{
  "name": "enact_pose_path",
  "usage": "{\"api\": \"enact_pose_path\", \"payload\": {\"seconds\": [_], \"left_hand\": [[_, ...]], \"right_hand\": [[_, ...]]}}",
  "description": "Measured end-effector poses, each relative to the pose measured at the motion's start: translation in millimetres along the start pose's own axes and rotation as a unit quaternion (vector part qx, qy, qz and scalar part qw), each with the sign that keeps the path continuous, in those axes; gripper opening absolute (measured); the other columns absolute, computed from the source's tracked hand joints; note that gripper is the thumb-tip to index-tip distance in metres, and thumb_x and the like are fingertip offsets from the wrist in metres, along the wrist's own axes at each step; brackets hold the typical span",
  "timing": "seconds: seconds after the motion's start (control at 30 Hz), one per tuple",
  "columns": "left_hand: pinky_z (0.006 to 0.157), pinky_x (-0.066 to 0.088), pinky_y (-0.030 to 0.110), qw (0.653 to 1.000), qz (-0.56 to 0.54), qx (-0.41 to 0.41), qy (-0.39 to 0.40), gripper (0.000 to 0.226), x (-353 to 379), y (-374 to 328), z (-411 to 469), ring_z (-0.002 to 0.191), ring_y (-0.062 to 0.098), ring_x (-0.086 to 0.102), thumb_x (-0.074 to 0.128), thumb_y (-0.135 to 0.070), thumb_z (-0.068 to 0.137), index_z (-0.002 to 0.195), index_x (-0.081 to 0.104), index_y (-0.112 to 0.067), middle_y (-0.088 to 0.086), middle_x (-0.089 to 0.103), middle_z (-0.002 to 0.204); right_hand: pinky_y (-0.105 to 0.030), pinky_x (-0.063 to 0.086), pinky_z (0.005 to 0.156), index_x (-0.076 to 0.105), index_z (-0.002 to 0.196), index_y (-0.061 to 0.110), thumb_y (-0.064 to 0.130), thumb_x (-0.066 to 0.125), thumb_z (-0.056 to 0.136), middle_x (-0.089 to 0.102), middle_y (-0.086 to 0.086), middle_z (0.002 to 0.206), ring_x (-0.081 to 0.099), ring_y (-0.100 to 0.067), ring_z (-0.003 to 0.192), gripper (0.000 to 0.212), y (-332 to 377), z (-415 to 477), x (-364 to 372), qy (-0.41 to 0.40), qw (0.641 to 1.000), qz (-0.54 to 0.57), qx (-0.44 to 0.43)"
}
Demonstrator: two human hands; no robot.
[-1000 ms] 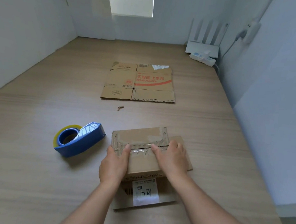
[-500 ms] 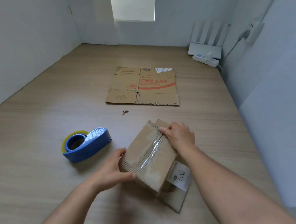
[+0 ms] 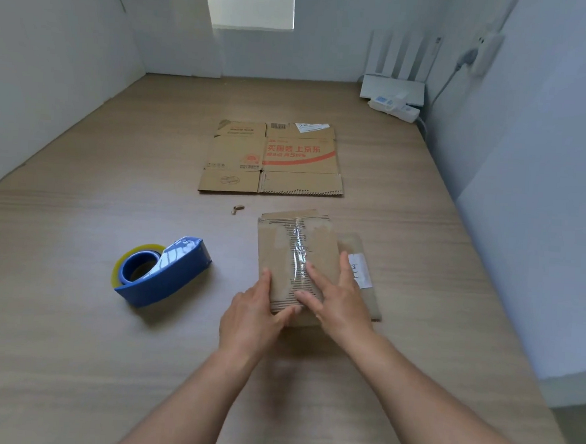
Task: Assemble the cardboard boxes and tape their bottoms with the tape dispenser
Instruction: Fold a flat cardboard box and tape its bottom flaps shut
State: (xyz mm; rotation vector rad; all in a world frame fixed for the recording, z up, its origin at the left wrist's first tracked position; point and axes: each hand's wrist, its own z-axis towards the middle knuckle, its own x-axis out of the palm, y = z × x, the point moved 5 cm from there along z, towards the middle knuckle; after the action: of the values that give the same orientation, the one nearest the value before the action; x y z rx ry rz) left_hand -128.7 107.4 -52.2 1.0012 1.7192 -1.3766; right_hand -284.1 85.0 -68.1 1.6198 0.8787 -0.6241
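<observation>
Head view: small brown cardboard box [image 3: 296, 256], taped face up, clear tape strip along seam, sits on pale wooden table [image 3: 73, 311] just before me. My right hand [image 3: 338, 300] lies flat on top, fingers straight and spread beside tape. My left hand [image 3: 251, 318], fingers straight, presses box side at 9 o'clock, thumb on near edge. Blue tape dispenser with yellowish roll [image 3: 161, 272] at 9 o'clock of box, apart. Flattened brown cardboard box with red print [image 3: 271, 162] at 12 o'clock; tiny brown scrap [image 3: 238, 210] at 11.

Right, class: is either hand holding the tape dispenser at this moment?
No: the tape dispenser sits alone on the table, while the left hand and right hand both rest on the taped box.
</observation>
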Motion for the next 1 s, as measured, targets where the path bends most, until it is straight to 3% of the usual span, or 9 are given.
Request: {"api": "enact_pose_path", "payload": {"seconds": [0.1, 0.2, 0.33, 0.47, 0.53, 0.63, 0.73, 0.9, 1.0], "left_hand": [[0.091, 0.044, 0.035, 1.000, 0.009, 0.019, 0.011, 0.089, -2, 5, 1, 0.123, 0.023, 0.047, 0.053, -0.065, 0.083, 0.152, 0.012, -0.025, 0.001, 0.051, 0.136], [0.094, 0.044, 0.034, 0.999, -0.004, 0.043, 0.026, 0.091, -6, 11, 1, 0.123, 0.020, 0.049, 0.058, -0.062, 0.083, 0.152, 0.011, -0.026, 0.000, 0.048, 0.141], [0.093, 0.046, 0.034, 0.994, -0.071, 0.054, 0.054, 0.084, -18, 28, -4, 0.114, 0.013, 0.055, 0.059, -0.058, 0.084, 0.151, 0.016, -0.032, -0.007, 0.047, 0.142], [0.105, 0.036, 0.040, 0.988, -0.050, 0.036, -0.145, 0.065, -57, 72, 7, 0.126, 0.027, 0.046, 0.064, -0.040, 0.088, 0.141, 0.042, -0.009, 0.010, 0.051, 0.138], [0.105, 0.033, 0.043, 0.983, -0.010, -0.016, -0.181, 0.063, -73, 97, 17, 0.128, 0.033, 0.042, 0.065, -0.033, 0.088, 0.138, 0.043, -0.002, 0.016, 0.049, 0.138], [0.098, 0.039, 0.044, 0.985, 0.045, -0.104, -0.129, 0.065, -79, 129, 35, 0.122, 0.034, 0.045, 0.063, -0.040, 0.087, 0.134, 0.043, -0.001, 0.018, 0.050, 0.131], [0.081, 0.049, 0.039, 0.984, 0.113, -0.120, -0.072, 0.060, -77, 139, 50, 0.102, 0.031, 0.057, 0.062, -0.048, 0.084, 0.122, 0.050, -0.004, 0.014, 0.060, 0.113], [0.067, 0.044, 0.030, 0.980, 0.103, -0.168, 0.006, 0.058, -78, 154, 72, 0.087, 0.026, 0.061, 0.061, -0.056, 0.082, 0.113, 0.051, -0.008, 0.006, 0.063, 0.093], [0.057, 0.039, 0.028, 0.981, 0.114, -0.154, 0.016, 0.047, -80, 160, 82, 0.076, 0.024, 0.061, 0.061, -0.056, 0.082, 0.098, 0.056, -0.011, 0.003, 0.061, 0.078]], "right_hand": [[-0.033, 0.014, 0.119, 0.045, 0.133, 0.049, 0.047, 0.065, 0.084, -0.015, 0.000, 0.158, 0.003, -0.019, 0.147, 0.053, -11, -10, 2, -0.005, 0.996, 0.068, -0.055], [-0.026, 0.009, 0.118, 0.038, 0.127, 0.055, 0.039, 0.071, 0.081, -0.015, 0.007, 0.156, -0.001, -0.015, 0.147, 0.059, -13, -16, 6, -0.004, 0.992, 0.080, -0.097], [-0.023, 0.014, 0.115, 0.032, 0.130, 0.055, 0.041, 0.069, 0.083, -0.013, 0.001, 0.159, 0.002, -0.015, 0.147, 0.061, -10, -19, 10, -0.032, 0.994, 0.047, -0.098], [-0.026, 0.017, 0.114, 0.038, 0.132, 0.053, 0.043, 0.066, 0.084, -0.007, 0.001, 0.160, 0.006, -0.016, 0.147, 0.057, -6, -16, 11, -0.041, 0.993, 0.026, -0.104], [-0.027, 0.016, 0.115, 0.036, 0.134, 0.050, 0.042, 0.065, 0.085, -0.004, 0.001, 0.160, 0.006, -0.016, 0.147, 0.058, -4, -15, 12, -0.044, 0.993, 0.017, -0.107], [-0.029, 0.017, 0.116, 0.031, 0.131, 0.054, 0.041, 0.066, 0.085, -0.003, 0.002, 0.160, 0.007, -0.017, 0.147, 0.060, -2, -15, 14, -0.048, 0.993, 0.015, -0.108], [-0.031, 0.020, 0.117, 0.029, 0.130, 0.055, 0.041, 0.065, 0.085, -0.004, 0.003, 0.160, 0.007, -0.016, 0.147, 0.059, 0, -15, 13, -0.034, 0.995, 0.009, -0.097], [-0.034, 0.020, 0.117, 0.023, 0.136, 0.049, 0.043, 0.062, 0.088, -0.004, 0.013, 0.156, 0.008, -0.017, 0.147, 0.062, 7, -20, 14, -0.025, 0.997, -0.027, -0.061], [-0.039, 0.022, 0.117, 0.015, 0.138, 0.045, 0.053, 0.053, 0.086, -0.005, 0.023, 0.147, 0.010, -0.023, 0.146, 0.065, 10, -23, 16, -0.036, 0.997, -0.050, -0.054]]}}
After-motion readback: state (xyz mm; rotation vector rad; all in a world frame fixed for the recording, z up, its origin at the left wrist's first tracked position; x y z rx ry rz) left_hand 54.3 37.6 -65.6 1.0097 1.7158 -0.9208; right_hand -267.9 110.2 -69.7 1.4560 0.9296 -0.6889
